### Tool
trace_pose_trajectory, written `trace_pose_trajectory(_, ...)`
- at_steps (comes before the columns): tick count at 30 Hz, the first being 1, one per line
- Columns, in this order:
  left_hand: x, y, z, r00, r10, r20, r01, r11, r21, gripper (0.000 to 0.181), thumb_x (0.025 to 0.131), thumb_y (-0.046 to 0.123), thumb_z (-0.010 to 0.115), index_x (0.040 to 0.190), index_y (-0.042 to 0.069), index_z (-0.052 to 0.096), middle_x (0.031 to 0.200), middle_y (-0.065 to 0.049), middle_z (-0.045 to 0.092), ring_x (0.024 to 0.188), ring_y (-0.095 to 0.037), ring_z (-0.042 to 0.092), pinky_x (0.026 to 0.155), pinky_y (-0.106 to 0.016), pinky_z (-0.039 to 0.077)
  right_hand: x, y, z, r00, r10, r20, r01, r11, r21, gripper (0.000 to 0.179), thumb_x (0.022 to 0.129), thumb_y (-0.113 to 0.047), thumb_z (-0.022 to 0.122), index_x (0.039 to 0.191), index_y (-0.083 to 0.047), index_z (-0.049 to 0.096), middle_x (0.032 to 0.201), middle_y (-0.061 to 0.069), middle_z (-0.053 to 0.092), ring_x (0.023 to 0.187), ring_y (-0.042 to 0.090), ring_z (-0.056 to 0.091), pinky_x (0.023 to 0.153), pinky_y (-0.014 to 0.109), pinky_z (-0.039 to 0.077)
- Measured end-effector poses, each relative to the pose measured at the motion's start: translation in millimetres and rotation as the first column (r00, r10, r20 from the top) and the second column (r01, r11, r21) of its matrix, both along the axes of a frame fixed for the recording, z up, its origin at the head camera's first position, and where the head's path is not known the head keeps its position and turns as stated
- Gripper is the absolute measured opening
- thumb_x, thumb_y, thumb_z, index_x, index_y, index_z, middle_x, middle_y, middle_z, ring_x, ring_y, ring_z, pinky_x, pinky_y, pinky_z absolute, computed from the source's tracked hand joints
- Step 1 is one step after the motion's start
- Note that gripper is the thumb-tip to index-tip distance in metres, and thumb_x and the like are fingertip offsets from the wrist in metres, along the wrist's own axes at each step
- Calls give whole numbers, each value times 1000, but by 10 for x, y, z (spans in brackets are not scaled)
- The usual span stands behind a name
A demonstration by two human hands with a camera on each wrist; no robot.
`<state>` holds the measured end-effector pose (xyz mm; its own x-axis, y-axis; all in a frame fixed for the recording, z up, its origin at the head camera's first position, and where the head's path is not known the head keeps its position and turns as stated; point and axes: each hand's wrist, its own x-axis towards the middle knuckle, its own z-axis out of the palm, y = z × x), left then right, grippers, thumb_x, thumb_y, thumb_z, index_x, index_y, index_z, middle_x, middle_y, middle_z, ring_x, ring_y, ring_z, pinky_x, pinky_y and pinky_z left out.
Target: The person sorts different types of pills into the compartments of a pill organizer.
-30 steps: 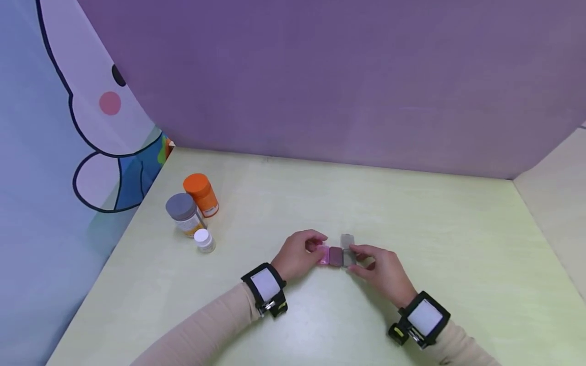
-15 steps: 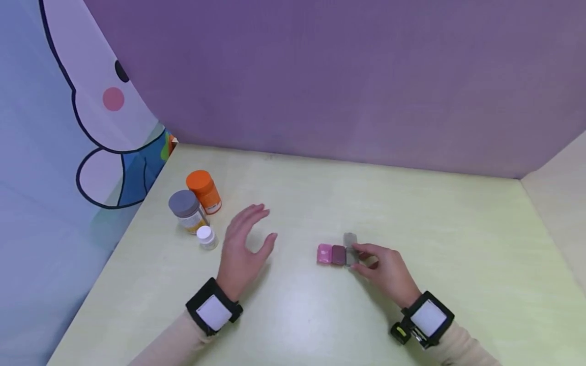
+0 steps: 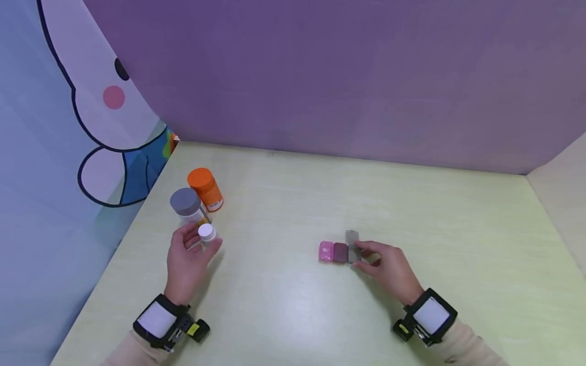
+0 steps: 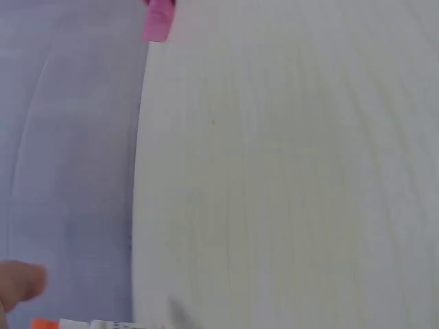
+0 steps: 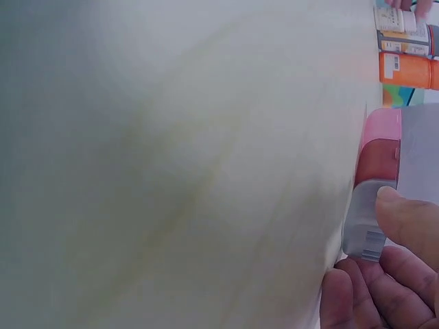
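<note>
A small pill box with pink (image 3: 326, 251), maroon (image 3: 340, 252) and grey (image 3: 353, 254) compartments lies on the table. The grey compartment's lid (image 3: 352, 237) stands flipped up. My right hand (image 3: 389, 267) holds the grey end between thumb and fingers; in the right wrist view the thumb (image 5: 405, 216) presses on its side. At the left, my left hand (image 3: 187, 259) has thumb and fingers around a small bottle with a white cap (image 3: 207, 232), which stands upright. Its lower part is largely hidden by the hand.
Right behind the small bottle stand a grey-lidded jar (image 3: 185, 202) and an orange bottle (image 3: 206, 188), close together. A purple wall (image 3: 320, 76) rises along the table's (image 3: 274, 203) far edge. A cartoon-printed cloth (image 3: 105, 142) hangs at the left.
My left hand has let go of the pill box's pink end and moved left to the small white-capped bottle. The right hand has stayed on the grey end.
</note>
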<state>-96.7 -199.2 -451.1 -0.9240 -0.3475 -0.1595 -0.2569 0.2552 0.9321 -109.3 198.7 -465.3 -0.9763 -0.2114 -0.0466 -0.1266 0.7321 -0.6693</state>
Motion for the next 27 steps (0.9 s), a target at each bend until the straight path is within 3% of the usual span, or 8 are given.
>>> trace_pose_trajectory(3, -32, -46, -1, 996, -30, 84, 28, 999, 21, 72, 100, 14, 71, 159, -1, 32, 158, -24, 44, 139, -37, 50, 91, -3, 45, -1, -3, -6, 1000, 0, 3, 0, 1000, 1, 46, 86, -6, 84, 130, -2, 72, 114, 16, 78, 92, 21, 75, 74, 29, 64)
trace_pose_trajectory(6, -55, -74, 3, 991, -50, 121, 48, 999, 20, 67, 101, 12, 70, 157, -2, 37, 157, -25, 47, 139, -39, 53, 83, 3, 46, 0, -3, -15, 1000, 0, 2, 0, 1000, 3, 46, 86, -6, 85, 130, -2, 72, 115, 16, 78, 91, 21, 75, 74, 29, 64)
trace_pose_trajectory(9, -83, -95, 6, 989, -62, 133, 63, 998, -2, 62, 101, 8, 68, 156, -2, 41, 155, -26, 49, 139, -40, 55, 102, -16, 53, -1, 1, -18, 1000, 2, -2, -2, 1000, 3, 46, 86, -7, 85, 130, -3, 72, 116, 16, 78, 92, 21, 75, 74, 28, 64)
trace_pose_trajectory(13, -127, -105, -6, 988, -62, 143, 66, 998, -24, 56, 101, 5, 66, 153, -3, 45, 152, -29, 53, 137, -41, 57, 116, -46, 47, -4, 4, -5, 1000, 2, -8, -2, 1000, 4, 46, 85, -7, 85, 130, -3, 72, 116, 16, 78, 92, 22, 75, 74, 28, 64)
trace_pose_trajectory(18, -142, -95, -15, 981, -79, 175, 88, 995, -49, 54, 102, 6, 66, 152, -4, 48, 150, -30, 54, 135, -42, 57, 118, -53, 48, -9, -2, 4, 1000, 4, -13, -4, 1000, 12, 46, 85, -7, 85, 129, -3, 72, 117, 16, 78, 93, 22, 74, 75, 30, 64)
trace_pose_trajectory(27, -138, 38, 12, 955, -218, 203, 238, 968, -81, 50, 98, 6, 72, 145, -3, 56, 144, -28, 60, 129, -42, 59, 115, -55, 50, -5, 0, 3, 1000, -11, 8, 11, 1000, 13, 47, 86, -8, 85, 130, -4, 72, 118, 16, 78, 95, 22, 74, 76, 32, 65)
